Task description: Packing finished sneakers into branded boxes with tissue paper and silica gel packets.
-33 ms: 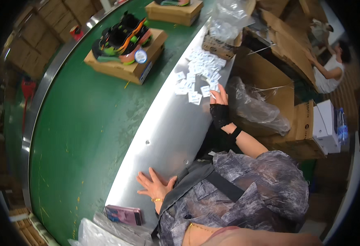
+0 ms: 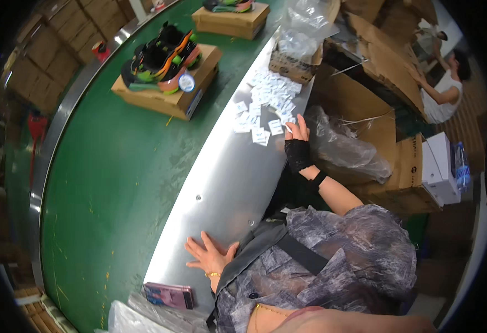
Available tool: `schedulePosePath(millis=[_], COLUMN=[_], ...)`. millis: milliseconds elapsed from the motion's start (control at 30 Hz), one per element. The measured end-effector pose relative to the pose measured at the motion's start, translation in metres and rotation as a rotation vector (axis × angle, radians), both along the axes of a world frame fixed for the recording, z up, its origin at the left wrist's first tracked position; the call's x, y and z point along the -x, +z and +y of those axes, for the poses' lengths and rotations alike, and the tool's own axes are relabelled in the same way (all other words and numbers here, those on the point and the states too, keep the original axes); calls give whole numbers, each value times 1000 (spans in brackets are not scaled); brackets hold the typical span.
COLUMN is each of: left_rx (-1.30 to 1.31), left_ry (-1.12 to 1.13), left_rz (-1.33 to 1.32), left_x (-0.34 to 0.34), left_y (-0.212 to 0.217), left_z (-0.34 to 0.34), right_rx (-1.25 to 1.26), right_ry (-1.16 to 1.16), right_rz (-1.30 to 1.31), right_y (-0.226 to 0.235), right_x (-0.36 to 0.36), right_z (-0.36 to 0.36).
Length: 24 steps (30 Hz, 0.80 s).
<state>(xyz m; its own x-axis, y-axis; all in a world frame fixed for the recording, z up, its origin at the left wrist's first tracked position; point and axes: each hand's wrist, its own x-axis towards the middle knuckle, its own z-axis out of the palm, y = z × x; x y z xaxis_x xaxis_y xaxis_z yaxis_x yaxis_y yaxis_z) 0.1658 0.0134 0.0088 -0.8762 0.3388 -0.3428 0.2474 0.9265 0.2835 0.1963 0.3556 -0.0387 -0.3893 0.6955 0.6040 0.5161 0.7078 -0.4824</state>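
On the metal table (image 2: 227, 172): small white cards (image 2: 274, 89) lie in a loose, overlapping heap toward the far end, with a few spread along its near side.
Right hand (image 2: 297, 147): in a black fingerless glove, at the near right edge of the cards, fingers partly bent; white shows at the fingertips, but I cannot tell whether a card is gripped.
Left hand (image 2: 208, 258): palm down on the table, fingers spread wide, holding nothing.
Phone (image 2: 168, 296): flat near the left hand, beside clear plastic wrap (image 2: 124, 317).
Small carton (image 2: 292, 67): just beyond the cards, clear plastic bags on top.
Green belt (image 2: 99, 183): left of the table, carrying colourful shoes (image 2: 160, 58) on a brown box (image 2: 185, 105).
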Motion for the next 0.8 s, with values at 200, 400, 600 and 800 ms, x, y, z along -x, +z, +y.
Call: schedulePosePath(millis=[200,400,600,800], left_rx=[-29,-100,99,257], left_ry=[-67,299,-329,-398], left_rz=[13,40,267,12], left_x=[-6,14,38,33], left_y=[-8,-26,-90,-2], left_z=[7,3,-32,-3], right_rx=[1,-45,128,65], right_ry=[137,143,162,234], right_rz=[-20,-28,-95,-9], right_y=[-78,-74,-45,-35], right_x=[-7,32,3,23], right_z=[69,6,16,6])
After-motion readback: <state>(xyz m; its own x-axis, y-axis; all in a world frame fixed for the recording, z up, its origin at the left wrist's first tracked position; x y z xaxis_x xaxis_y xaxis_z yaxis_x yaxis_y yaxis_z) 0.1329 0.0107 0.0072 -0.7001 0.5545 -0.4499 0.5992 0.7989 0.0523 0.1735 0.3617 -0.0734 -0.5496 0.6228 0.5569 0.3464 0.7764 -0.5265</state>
